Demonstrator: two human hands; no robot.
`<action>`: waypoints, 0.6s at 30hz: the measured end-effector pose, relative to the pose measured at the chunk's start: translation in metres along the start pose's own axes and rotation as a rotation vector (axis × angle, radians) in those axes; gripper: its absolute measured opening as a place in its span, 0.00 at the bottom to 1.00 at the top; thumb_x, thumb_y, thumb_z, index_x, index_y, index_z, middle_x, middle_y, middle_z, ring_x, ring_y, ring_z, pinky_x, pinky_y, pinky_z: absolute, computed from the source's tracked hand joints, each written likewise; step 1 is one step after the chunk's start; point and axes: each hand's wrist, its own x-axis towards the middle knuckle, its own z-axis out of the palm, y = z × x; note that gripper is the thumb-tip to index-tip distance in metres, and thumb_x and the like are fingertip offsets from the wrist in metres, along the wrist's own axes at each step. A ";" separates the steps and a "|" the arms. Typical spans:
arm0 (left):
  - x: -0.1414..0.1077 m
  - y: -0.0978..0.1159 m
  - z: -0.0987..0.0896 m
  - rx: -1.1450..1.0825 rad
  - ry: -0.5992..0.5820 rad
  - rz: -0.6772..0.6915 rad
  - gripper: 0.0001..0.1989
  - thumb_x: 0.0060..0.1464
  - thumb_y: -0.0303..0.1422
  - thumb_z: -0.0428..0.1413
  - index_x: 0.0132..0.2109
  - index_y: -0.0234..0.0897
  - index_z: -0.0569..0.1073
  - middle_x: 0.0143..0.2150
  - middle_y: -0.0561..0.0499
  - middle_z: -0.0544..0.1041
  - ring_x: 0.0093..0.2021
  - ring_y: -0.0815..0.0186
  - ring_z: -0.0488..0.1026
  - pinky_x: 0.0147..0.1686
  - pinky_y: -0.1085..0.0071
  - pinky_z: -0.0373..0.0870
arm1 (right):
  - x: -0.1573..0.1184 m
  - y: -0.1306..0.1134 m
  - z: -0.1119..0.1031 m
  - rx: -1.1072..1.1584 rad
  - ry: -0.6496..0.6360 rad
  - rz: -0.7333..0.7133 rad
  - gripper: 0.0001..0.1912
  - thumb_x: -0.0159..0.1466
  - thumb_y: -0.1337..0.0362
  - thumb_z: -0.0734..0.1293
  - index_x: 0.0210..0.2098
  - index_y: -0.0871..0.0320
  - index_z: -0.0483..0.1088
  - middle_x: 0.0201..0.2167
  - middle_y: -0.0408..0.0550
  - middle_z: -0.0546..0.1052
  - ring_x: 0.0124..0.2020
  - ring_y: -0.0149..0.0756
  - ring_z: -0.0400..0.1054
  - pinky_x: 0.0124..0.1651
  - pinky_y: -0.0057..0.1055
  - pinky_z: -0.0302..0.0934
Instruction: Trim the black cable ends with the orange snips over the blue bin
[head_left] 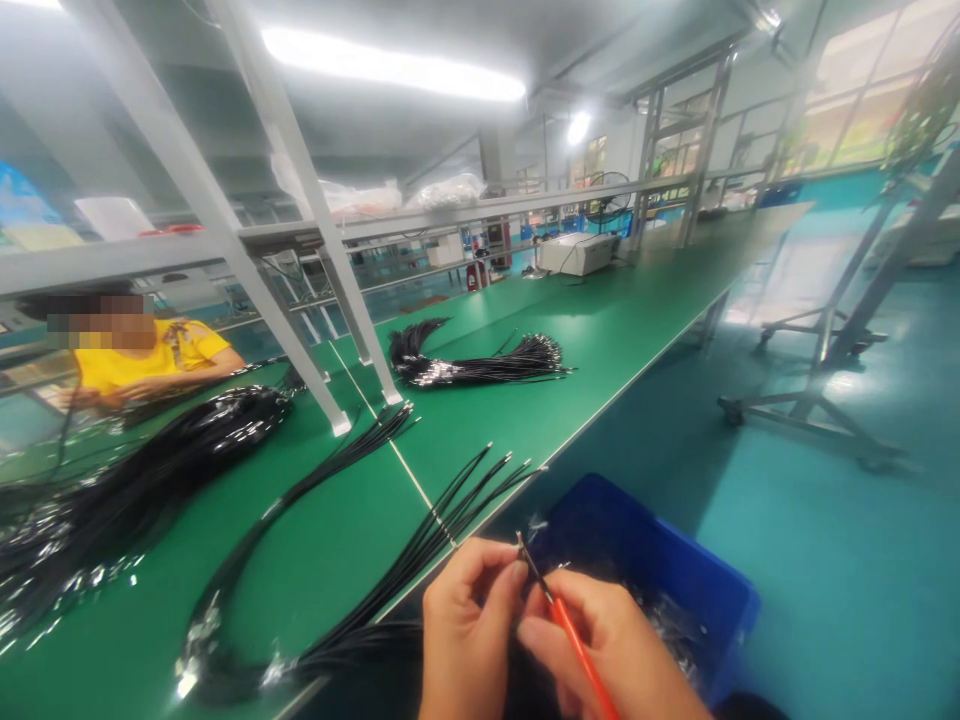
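Note:
Over the front edge of the green table, my left hand (476,610) is closed in a pinch. Between its fingertips is the end of what looks like a black cable, mostly hidden by the fingers. My right hand (592,630) grips a slim tool with an orange-red handle (576,645) and a thin dark tip. That tip meets the cable end just above my left fingertips. A bundle of black cables (360,605) lies on the table beside my left hand, its loose ends fanned toward the edge. The bundle curves back in a loop at the left.
A blue bin (712,575) with small pieces inside stands below my right hand. More black cable bundles lie on the table, one farther back (480,368) and a large one (142,480) at left. Shelf posts (322,200) rise from it. A person in yellow (157,360) sits opposite.

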 end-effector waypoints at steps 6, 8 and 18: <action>0.002 -0.001 0.003 -0.001 0.076 0.023 0.03 0.48 0.31 0.58 0.29 0.37 0.76 0.23 0.54 0.75 0.22 0.67 0.72 0.23 0.76 0.70 | -0.001 0.009 -0.009 0.163 -0.130 0.001 0.10 0.51 0.59 0.67 0.27 0.57 0.63 0.13 0.33 0.62 0.13 0.21 0.49 0.15 0.20 0.42; 0.001 -0.001 0.004 -0.003 0.081 0.030 0.03 0.48 0.30 0.58 0.29 0.37 0.76 0.23 0.53 0.75 0.23 0.67 0.72 0.23 0.76 0.70 | -0.001 0.009 -0.011 0.164 -0.177 -0.016 0.08 0.49 0.63 0.68 0.25 0.58 0.64 0.14 0.33 0.61 0.15 0.21 0.51 0.17 0.20 0.45; -0.002 -0.001 0.006 0.070 0.047 0.060 0.04 0.49 0.30 0.57 0.28 0.37 0.75 0.23 0.52 0.76 0.25 0.64 0.73 0.26 0.73 0.70 | 0.001 -0.002 -0.011 0.063 -0.106 0.084 0.07 0.53 0.60 0.66 0.25 0.57 0.65 0.11 0.34 0.65 0.10 0.21 0.51 0.12 0.19 0.43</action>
